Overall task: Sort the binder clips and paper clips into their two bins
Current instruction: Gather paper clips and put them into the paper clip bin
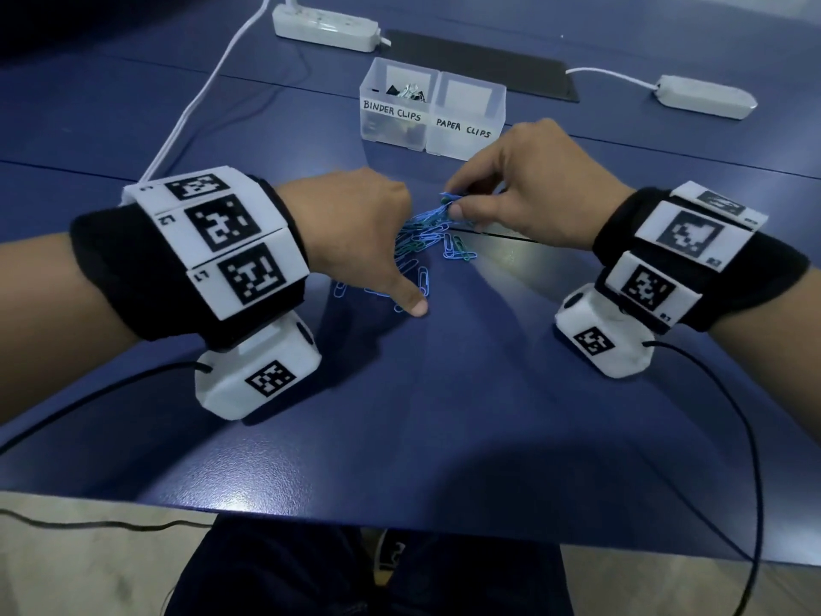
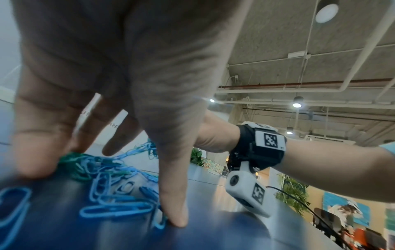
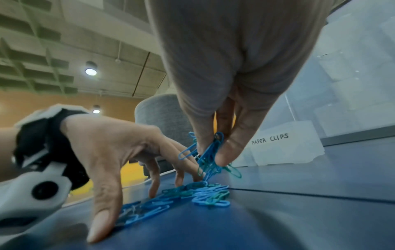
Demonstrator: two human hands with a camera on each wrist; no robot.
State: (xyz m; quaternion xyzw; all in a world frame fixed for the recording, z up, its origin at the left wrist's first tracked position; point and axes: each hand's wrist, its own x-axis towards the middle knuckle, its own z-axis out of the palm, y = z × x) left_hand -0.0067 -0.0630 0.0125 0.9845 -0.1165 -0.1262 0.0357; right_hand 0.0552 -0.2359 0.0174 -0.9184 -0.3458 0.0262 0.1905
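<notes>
Pinching a tangled bunch of paper clips in my right hand, I lift it off the pile on the desk. My left hand is spread flat, fingertips and thumb pressing the loose clips down, probably so the tangle pulls free. Behind the pile stand the binder bin, already holding binder clips, and the paper bin, just beyond my right hand with open room between.

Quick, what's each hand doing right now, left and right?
Left hand: open, fingers spread, fingertips pressing on the paper clip pile on the table.
Right hand: pinching a bunch of paper clips, lifted off the pile.
</notes>
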